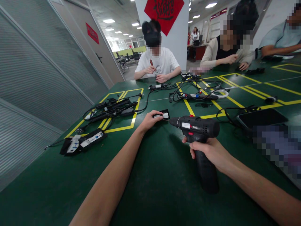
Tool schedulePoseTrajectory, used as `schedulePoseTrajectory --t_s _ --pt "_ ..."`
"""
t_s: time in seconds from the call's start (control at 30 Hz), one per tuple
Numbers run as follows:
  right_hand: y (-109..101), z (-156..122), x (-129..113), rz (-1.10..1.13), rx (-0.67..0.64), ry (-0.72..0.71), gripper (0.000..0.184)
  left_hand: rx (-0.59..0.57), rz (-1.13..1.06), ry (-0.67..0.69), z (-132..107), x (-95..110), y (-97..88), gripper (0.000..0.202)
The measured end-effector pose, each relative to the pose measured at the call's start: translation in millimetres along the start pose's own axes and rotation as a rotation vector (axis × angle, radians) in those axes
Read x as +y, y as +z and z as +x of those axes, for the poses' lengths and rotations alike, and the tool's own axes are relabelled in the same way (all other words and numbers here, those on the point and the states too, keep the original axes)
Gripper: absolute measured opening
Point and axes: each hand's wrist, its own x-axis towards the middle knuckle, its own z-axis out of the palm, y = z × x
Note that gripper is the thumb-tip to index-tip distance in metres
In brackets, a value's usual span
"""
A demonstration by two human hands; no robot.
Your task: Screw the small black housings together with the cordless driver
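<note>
My right hand (pixel 209 151) is wrapped round the grip of a black cordless drill (pixel 198 128), held level above the green table (pixel 150 175). The drill's tip points left at a small black part with a white label (pixel 162 115). My left hand (pixel 150 120) pinches that small part and holds it on the table, right in front of the drill's tip. Both forearms stretch out from the near edge.
A pile of black adapters and cables (pixel 113 108) lies inside yellow tape lines at the left. Opened black cases (pixel 82 142) lie nearer. More cables and tools (pixel 199 92) sit mid-table, a dark tablet (pixel 261 118) at the right. Three people sit across the table.
</note>
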Motion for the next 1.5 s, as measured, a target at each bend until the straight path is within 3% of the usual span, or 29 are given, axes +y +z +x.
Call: schedulePoseTrajectory --t_s 0.53,1.5 --pt "-0.4 -2.5 2.3 -0.012 0.019 0.006 0.010 0.019 -0.004 -0.012 0.2 0.1 3.6 0.034" --pt "-1.0 0.7 4.3 0.003 -0.007 0.024 0.013 0.008 0.000 -0.001 -0.7 -3.3 1.0 0.035"
